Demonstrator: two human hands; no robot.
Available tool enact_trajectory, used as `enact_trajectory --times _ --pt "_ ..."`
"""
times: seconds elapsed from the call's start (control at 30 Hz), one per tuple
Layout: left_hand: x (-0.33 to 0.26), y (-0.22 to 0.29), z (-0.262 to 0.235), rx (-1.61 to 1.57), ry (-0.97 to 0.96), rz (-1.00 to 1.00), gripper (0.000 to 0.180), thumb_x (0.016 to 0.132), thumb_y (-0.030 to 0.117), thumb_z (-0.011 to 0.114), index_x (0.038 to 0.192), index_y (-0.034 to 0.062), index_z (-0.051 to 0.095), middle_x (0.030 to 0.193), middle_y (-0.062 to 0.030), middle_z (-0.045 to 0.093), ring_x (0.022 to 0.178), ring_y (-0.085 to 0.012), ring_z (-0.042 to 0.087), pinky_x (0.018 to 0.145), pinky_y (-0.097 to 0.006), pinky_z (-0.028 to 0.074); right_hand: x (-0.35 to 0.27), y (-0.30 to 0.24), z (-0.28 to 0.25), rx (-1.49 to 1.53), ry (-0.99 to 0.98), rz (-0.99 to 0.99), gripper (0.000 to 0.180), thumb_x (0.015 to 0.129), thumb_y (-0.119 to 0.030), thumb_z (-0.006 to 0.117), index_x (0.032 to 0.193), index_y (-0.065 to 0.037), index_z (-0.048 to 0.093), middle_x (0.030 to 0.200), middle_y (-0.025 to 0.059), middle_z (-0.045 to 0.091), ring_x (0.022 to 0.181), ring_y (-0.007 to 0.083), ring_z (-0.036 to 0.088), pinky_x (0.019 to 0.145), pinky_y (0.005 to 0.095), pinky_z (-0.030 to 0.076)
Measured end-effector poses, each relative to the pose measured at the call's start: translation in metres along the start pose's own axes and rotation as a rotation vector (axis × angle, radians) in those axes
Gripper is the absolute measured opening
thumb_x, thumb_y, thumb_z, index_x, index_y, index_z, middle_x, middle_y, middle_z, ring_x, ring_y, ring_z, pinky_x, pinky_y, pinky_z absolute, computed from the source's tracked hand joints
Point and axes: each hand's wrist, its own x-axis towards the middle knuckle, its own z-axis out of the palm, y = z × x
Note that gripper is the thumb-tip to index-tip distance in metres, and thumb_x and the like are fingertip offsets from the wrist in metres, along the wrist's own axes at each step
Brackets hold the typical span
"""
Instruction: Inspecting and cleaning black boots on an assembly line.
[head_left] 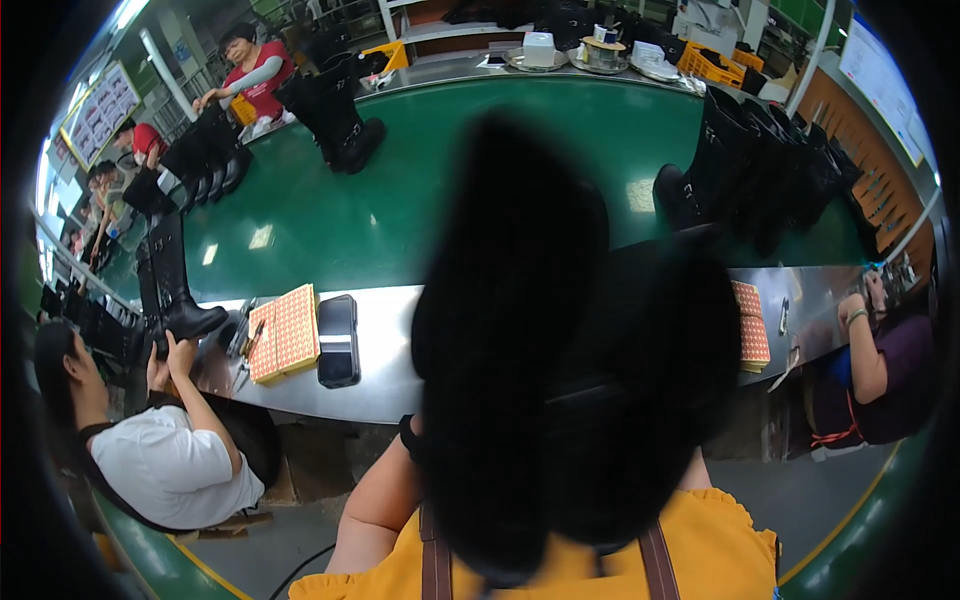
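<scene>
A pair of black boots fills the middle of the view, blurred and very close. One boot (510,330) is on the left, and the other black boot (650,370) is beside it on the right. Both are raised in front of my yellow top. My left forearm (375,510), with a black band at the wrist, goes up behind the left boot. A little of my right arm (695,472) shows below the right boot. The boots are held up between my arms; they cover both my hands, and no fingers show.
A green conveyor belt (420,220) runs beyond a metal ledge (385,385). On the ledge lie label sheets (285,335), a dark phone-like case (338,340) and more label sheets (750,325). Black boots (740,170) stand on the belt. Co-workers sit on either side.
</scene>
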Motion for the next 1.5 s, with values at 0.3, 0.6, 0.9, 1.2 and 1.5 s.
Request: enact_trajectory --times 0.3,0.6,0.9,1.2,1.5 --pt "0.012 -0.031 0.030 -1.151 0.040 -0.669 0.064 0.105 0.050 0.032 0.148 0.0034 0.034 0.144 -0.0129 0.047 0.128 -0.0215 0.051 0.109 -0.037 0.042 -0.029 0.004 -0.027 0.496 -0.141 0.125 0.058 0.099 -0.040 0.052 0.141 -0.001 0.044 0.137 0.0147 0.054 0.126 0.0278 0.051 0.111 0.0435 0.037" --pt "-0.008 -0.055 0.014 -1.743 0.051 -0.638 0.052 0.107 0.039 0.036 0.145 0.0036 0.040 0.141 -0.0154 0.053 0.130 -0.0280 0.052 0.112 -0.044 0.040 -0.046 -0.016 0.010 0.295 -0.009 0.128 0.062 0.105 -0.046 0.033 0.150 -0.004 0.035 0.150 0.0188 0.042 0.136 0.0365 0.044 0.114 0.0624 0.028" --pt "-0.017 -0.054 0.018 -1.540 0.379 -0.660 0.055 0.100 0.042 0.052 0.142 0.0091 0.039 0.140 -0.0096 0.054 0.125 -0.0253 0.055 0.101 -0.040 0.050 -0.055 -0.015 0.053 0.065 0.387 -0.087 0.054 0.099 -0.043 0.057 0.140 -0.010 0.046 0.137 0.0093 0.055 0.124 0.0254 0.054 0.104 0.0446 0.044" --pt "-0.021 -0.050 0.018 -1.476 0.429 -0.642 0.055 0.101 0.043 0.050 0.142 0.0080 0.039 0.140 -0.0102 0.054 0.125 -0.0247 0.055 0.102 -0.039 0.050 -0.050 -0.006 0.065 -0.007 0.474 -0.087 0.053 0.097 -0.043 0.059 0.136 -0.008 0.048 0.133 0.0093 0.057 0.120 0.0257 0.057 0.102 0.0419 0.048" --pt "-0.024 -0.057 0.023 -1.431 0.455 -0.681 0.055 0.101 0.042 0.050 0.143 0.0082 0.038 0.140 -0.0094 0.054 0.125 -0.0243 0.056 0.103 -0.039 0.047 -0.050 -0.004 0.063 -0.095 0.477 -0.114 0.058 0.095 -0.049 0.062 0.132 -0.006 0.050 0.121 0.0088 0.059 0.109 0.0209 0.058 0.094 0.0385 0.049"
